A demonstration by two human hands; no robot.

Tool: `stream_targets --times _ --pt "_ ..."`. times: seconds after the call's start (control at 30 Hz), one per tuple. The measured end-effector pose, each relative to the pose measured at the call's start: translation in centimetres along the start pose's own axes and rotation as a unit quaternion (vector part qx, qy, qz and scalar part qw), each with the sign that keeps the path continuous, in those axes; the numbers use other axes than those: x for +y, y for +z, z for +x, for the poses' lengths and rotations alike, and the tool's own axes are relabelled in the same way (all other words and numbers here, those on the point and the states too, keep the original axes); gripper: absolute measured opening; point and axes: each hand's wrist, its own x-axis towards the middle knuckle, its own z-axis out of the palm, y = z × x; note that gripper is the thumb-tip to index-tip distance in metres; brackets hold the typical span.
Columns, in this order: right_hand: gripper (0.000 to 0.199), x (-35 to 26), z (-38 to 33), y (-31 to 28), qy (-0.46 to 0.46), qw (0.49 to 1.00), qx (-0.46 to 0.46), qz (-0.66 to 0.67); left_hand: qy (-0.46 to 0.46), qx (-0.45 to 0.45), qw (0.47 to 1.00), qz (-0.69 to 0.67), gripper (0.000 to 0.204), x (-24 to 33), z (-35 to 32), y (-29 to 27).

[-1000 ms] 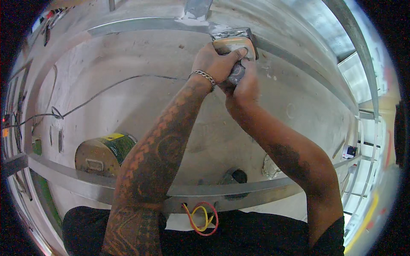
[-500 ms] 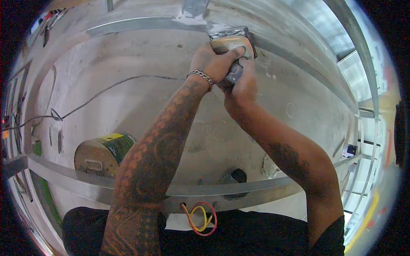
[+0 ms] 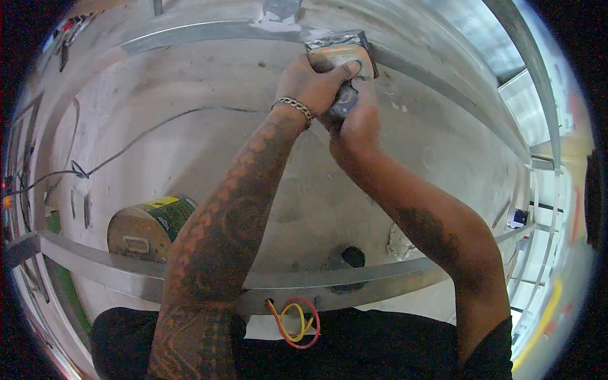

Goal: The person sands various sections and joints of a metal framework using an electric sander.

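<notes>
At the far side of the panel, both my hands are closed around a corded electric sander (image 3: 341, 56) with a dusty, pale orange-grey top. My left hand (image 3: 307, 85) wraps its left side, thumb across the top. My right hand (image 3: 361, 123) grips the rear of the body from the right. The sander's flat front end lies against a grey metal bar (image 3: 202, 33), close to a joint with a whitish patch; its underside is hidden. From near my left wrist, a dark cord (image 3: 152, 128) runs left over the panel.
A dented cylindrical can (image 3: 136, 237) lies on its side at left. Another metal bar (image 3: 373, 273) crosses in front of me, with red and yellow wires (image 3: 294, 320) looping from it. Beyond it are a dark round hole (image 3: 353, 256) and a crumpled whitish lump (image 3: 400, 244).
The whole view has shifted slightly up and left. Both hands keep their grip on the sander, which stays at about the same place on the bar.
</notes>
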Motion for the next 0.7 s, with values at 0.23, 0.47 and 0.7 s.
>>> stream_targets --times 0.23,0.47,0.7 --pt "0.037 -0.3 -0.2 1.0 0.011 1.0 0.013 0.016 0.045 0.046 0.998 0.002 0.066 -0.5 0.9 0.2" --pt "0.038 -0.7 -0.1 0.6 0.01 1.0 0.025 0.014 0.009 0.014 1.0 0.002 0.067 0.4 -0.1 0.3" --pt "0.038 -0.8 -0.5 0.6 0.032 0.999 0.035 0.003 0.026 0.006 1.0 0.008 0.062 0.1 0.3 0.2"
